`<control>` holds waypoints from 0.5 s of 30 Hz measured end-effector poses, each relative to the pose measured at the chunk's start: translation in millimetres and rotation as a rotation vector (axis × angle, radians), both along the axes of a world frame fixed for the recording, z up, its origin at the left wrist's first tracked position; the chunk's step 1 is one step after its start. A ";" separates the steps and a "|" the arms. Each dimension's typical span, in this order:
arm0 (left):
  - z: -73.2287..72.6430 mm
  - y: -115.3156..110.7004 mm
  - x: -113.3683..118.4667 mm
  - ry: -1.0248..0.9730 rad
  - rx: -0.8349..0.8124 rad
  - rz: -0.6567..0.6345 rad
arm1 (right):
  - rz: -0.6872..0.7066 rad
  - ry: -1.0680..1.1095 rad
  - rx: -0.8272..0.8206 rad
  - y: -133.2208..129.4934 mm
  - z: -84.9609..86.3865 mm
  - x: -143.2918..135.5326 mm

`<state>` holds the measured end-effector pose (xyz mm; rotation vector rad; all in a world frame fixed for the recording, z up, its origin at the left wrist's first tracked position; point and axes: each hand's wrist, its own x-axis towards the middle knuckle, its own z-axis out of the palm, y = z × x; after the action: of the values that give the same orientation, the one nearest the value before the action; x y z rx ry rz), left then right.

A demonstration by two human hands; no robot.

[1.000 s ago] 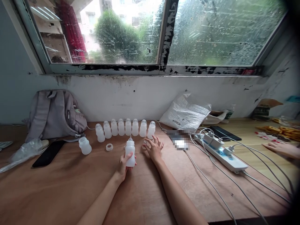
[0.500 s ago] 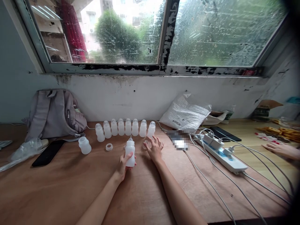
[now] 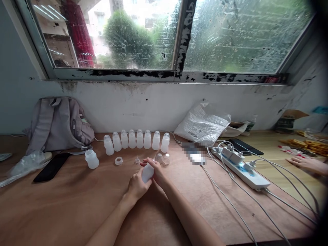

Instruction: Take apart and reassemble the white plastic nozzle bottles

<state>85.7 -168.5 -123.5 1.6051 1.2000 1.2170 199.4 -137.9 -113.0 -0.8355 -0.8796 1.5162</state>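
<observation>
One white bottle tilts, left grip closed around its lower body, right grip over its upper end.

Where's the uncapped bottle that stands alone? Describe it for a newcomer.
Find the grey backpack against the wall at picture left. Right of the flat black object in front of it stands a whitish bottle. Unlike the row of eight capped bottles farther right, its mouth is open, with no clear cap.

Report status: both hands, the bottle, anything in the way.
Left hand and right hand both gripping bottle. Bottle tilted, its top hidden by right hand. Loose clear pieces just beyond, none blocking the grip.
</observation>
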 end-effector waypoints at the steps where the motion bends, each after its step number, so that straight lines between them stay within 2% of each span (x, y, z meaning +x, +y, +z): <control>1: 1.1 -0.6 -0.3 -0.028 -0.011 -0.006 | -0.002 0.004 -0.010 -0.9 0.0 -0.1; 4: 6.8 -3.5 -0.4 -0.131 -0.119 -0.102 | -0.033 0.000 0.013 -4.4 2.7 2.2; 6: 10.9 -8.1 1.3 -0.284 -0.337 -0.255 | 0.016 0.032 0.050 -7.4 7.3 4.9; 9: 14.6 -17.3 5.6 -0.641 -0.685 -0.494 | 0.193 0.101 0.120 -11.2 16.0 10.6; 12: 15.5 -19.8 5.1 -0.894 -0.745 -0.606 | 0.280 0.049 0.142 -10.5 20.0 17.0; 13: 15.6 -17.8 2.6 -0.945 -0.739 -0.619 | 0.251 0.012 0.139 -8.8 19.2 18.8; 15: 16.1 -10.4 -5.3 -1.031 -0.724 -0.598 | 0.100 -0.052 0.143 -4.0 14.9 21.0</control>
<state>80.3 -178.9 -107.5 0.5392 0.3422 0.8431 220.4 -141.9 -98.1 -0.7384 -1.0693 1.5031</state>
